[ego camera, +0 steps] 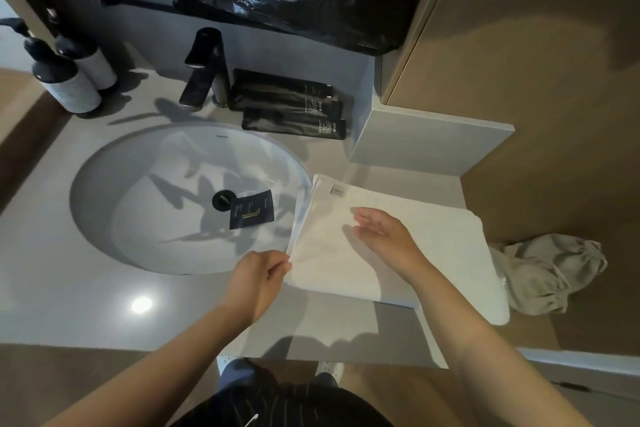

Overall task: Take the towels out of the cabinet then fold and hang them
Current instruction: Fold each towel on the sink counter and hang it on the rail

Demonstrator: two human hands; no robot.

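Left hand point(261, 276): the fingers curl in, and thumb and fingertips pinch the near-left corner of a folded white towel point(433, 253). Right hand point(384, 229): the fingers are straight and loosely spread, palm down over the towel's middle. Whether it presses or hovers just above cannot be told.

The towel lies flat on the right part of the counter point(104, 305). Its left edge reaches over the rim of the sink point(104, 163).

Risks, as a judgement: pulling the pinched corner without the other hand pressing down could open the stacked layers. A push to the left could tip the edge into the basin, where it might get wet.

A black sachet point(251, 213) lies in the basin by the drain. At the back edge stand a dark tap point(204, 69), black tubes point(291, 104) and, in the left corner, two pump bottles point(65, 80). A crumpled grey cloth bag point(540, 274) lies beyond the towel's right end. Nothing blocks either hand.
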